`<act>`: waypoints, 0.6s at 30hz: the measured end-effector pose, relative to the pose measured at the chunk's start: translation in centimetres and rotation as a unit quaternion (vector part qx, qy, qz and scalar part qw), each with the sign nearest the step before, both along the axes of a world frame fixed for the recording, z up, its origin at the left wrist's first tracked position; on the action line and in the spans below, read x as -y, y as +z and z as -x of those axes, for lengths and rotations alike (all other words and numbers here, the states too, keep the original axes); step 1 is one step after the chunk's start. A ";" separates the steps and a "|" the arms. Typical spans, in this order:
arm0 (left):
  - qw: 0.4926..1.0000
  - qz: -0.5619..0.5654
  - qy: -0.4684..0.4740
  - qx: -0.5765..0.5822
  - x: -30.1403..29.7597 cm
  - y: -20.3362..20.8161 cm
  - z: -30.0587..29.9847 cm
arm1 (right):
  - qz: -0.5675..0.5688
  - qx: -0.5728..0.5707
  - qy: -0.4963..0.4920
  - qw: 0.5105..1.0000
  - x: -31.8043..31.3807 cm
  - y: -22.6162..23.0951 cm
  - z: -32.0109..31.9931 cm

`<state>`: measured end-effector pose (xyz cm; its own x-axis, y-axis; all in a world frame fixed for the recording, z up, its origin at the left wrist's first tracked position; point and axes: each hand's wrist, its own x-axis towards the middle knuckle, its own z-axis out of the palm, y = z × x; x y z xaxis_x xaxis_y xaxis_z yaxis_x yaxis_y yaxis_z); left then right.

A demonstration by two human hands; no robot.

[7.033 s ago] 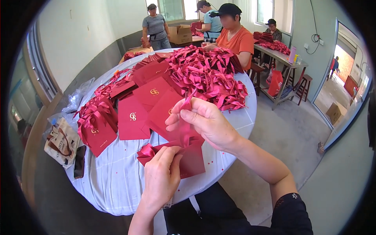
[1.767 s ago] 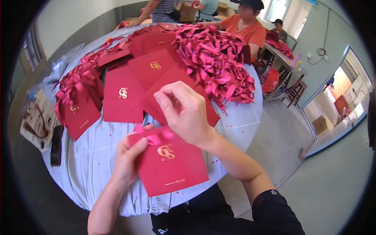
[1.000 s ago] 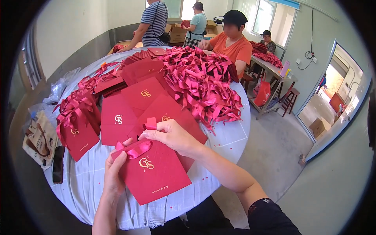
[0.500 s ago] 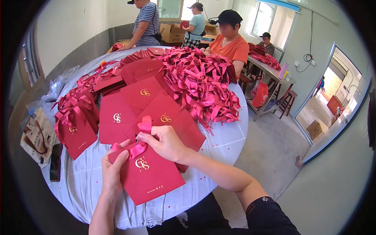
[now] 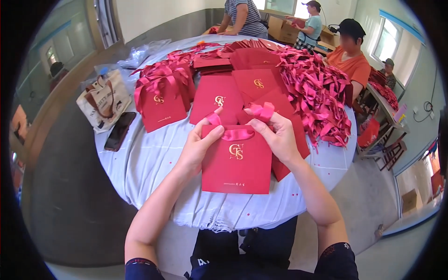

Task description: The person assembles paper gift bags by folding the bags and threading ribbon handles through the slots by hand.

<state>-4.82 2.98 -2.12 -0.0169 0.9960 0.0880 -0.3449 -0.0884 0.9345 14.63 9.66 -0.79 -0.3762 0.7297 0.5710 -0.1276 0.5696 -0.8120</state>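
A flat red paper gift bag (image 5: 236, 172) with a gold emblem faces me upright over the near side of the table. A pink satin ribbon (image 5: 237, 135) crosses its front near the top edge, with loose loops at both corners. My left hand (image 5: 198, 142) is closed on the upper left corner, thumb in front, a bit of ribbon by its fingers. At the upper right corner my right hand (image 5: 280, 137) pinches the ribbon between thumb and fingers. Just beyond lie more red bags (image 5: 215, 95), partly overlapping one another.
Ribboned bags (image 5: 163, 109) stand at the left, near a canvas tote (image 5: 100, 105) and a dark phone (image 5: 120, 131). A big heap of ribboned bags (image 5: 317, 93) fills the right of the round white-covered table (image 5: 149, 172). A person in orange (image 5: 350, 70) sits beyond it; others work farther back.
The view has swung left, so the table sits farther right. The bag has gone from tilted to nearly straight. My right hand is now at its upper right corner, level with the left.
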 end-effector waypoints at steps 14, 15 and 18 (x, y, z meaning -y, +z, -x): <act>1.000 -0.005 -0.015 -0.019 -0.3 0.3 1.4 | 0.189 -0.129 0.090 0.969 -2.0 0.0 -1.7; 1.000 -0.009 -0.018 -0.020 -0.2 0.4 1.4 | 0.180 -0.121 0.072 0.974 -1.9 0.0 -1.8; 1.000 -0.019 -0.012 -0.017 -0.1 0.8 1.4 | 0.176 -0.123 0.053 0.975 -2.1 -0.2 -1.7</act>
